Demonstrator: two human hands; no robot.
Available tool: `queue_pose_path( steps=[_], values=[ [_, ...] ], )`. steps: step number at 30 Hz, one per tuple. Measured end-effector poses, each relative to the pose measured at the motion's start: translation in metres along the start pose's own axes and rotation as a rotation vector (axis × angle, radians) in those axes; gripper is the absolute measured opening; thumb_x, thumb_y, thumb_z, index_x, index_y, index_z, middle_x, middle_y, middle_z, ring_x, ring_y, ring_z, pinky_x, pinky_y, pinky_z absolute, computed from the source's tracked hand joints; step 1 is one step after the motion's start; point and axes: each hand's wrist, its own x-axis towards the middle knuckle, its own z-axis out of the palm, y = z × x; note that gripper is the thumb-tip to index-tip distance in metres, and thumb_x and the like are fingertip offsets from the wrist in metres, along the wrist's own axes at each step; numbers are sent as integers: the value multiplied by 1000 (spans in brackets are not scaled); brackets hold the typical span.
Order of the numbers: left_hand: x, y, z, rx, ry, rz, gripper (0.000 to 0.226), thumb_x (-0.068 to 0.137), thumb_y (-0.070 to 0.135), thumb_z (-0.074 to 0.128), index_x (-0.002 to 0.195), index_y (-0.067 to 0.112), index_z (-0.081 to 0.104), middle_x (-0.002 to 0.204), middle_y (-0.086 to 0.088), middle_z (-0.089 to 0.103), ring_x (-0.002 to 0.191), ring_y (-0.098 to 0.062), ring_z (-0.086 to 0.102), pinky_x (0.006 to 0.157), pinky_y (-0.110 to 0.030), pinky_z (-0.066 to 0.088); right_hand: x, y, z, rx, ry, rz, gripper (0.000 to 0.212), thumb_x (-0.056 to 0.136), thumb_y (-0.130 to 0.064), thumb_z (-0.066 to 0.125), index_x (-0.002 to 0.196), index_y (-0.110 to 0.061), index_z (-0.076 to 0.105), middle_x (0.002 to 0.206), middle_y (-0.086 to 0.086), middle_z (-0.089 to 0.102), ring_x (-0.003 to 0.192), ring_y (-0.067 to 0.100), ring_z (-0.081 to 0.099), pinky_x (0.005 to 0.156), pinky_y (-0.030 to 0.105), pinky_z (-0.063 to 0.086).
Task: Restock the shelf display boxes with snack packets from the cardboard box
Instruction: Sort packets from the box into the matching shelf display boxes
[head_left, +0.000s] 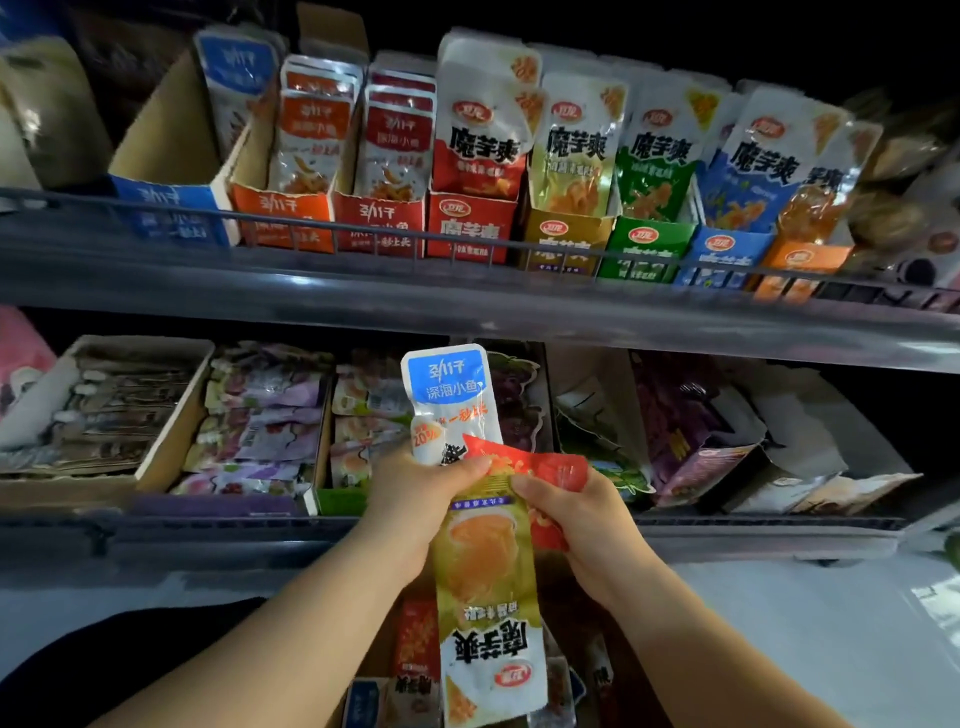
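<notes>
Listing from the left edge of the upper shelf (363, 291): blue display box (171, 208), mostly hollow, with a few blue-topped packets (236, 78) standing only at its back; judged the slot most in need. Orange display box (283, 221) and dark-red display box (379, 221): each partly filled, packets upright, room left in front. Red konjac box (470, 226), yellow konjac box (563, 239), green konjac box (644, 249), blue konjac box (719, 254): packed to overflowing, judged done. Orange konjac box (800, 265), towards the right edge: stocked, contents blurred. Held in the air below the shelf's front edge: left hand (415, 483), grip closed round the lower end of a blue packet (449, 395), which stands upright, and round the top of a yellow packet (488, 571), which hangs inverted. Right hand (576, 519): grip pinching a red packet (550, 473) that touches the yellow one from behind. Three mixed packets in hand, none yet placed; sorting by colour appears to be the step in hand. Cardboard box (382, 657), low between the forearms, dim, more packets showing inside: supply not exhausted. Status: well under way; the far-left blue slot is the main gap, with stock in hand and in the box yet to be shelved.
</notes>
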Motion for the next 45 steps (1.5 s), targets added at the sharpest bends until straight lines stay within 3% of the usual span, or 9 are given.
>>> queue_pose_path(
  steps=[6,9,15,20,24,27,32,40,45],
  values=[
    [9,2,3,-103,180,-47,19,75,5,70,72,19,56,74,-2,62,70,-22,61,67,-32,51,12,6,3,32,24,101,49,79,-45,62,117,-15,49,106,12,65,84,25,67,71,37,55],
    [19,13,-7,-190,276,-16,19,75,7,70,73,20,57,79,-1,63,81,-25,62,78,-40,51,8,3,-1,-163,-147,181,91,49,-81,59,121,-25,51,117,4,63,106,23,61,95,47,47],
    [19,27,-23,-291,295,4,16,79,8,66,75,19,56,77,1,62,67,-14,60,62,-30,50,-13,0,-17,-488,-566,200,19,77,-23,66,94,-28,59,85,-11,71,78,5,66,76,25,53],
    [13,28,-21,-248,282,50,17,80,11,66,74,22,55,77,3,62,66,-12,60,56,-27,47,-18,1,-17,-414,-313,108,8,84,-11,63,77,-14,60,65,-3,69,50,6,59,40,16,39],
    [9,30,-20,-172,271,125,19,79,10,66,73,23,55,73,6,61,63,-8,58,49,-20,48,-14,-13,-27,-47,-69,65,5,85,-4,57,85,-6,61,74,8,71,58,15,66,49,20,51],
    [3,24,-16,-88,242,139,17,77,11,69,73,24,59,78,4,64,76,-16,62,71,-31,51,-15,-20,-26,132,108,-3,9,89,-11,53,86,-9,61,80,10,70,69,23,66,62,31,55],
    [-4,25,-11,-53,219,116,16,77,12,68,73,24,59,77,3,64,75,-17,62,74,-35,51,-24,-26,-18,29,148,-112,8,91,-12,50,92,-18,56,87,9,64,70,22,61,40,22,48],
    [4,72,-12,-33,33,211,13,82,10,63,77,22,60,80,2,65,73,-13,62,68,-27,50,-29,-121,-47,-95,285,-426,15,86,-5,57,82,-20,59,65,-2,70,54,8,65,51,23,55],
    [14,82,-21,29,-4,215,8,82,19,62,79,25,57,81,2,66,77,-15,63,72,-32,50,-16,-190,-48,-289,451,-726,17,84,-12,62,76,-26,57,74,-6,63,54,-1,59,53,16,51]
  ],
)
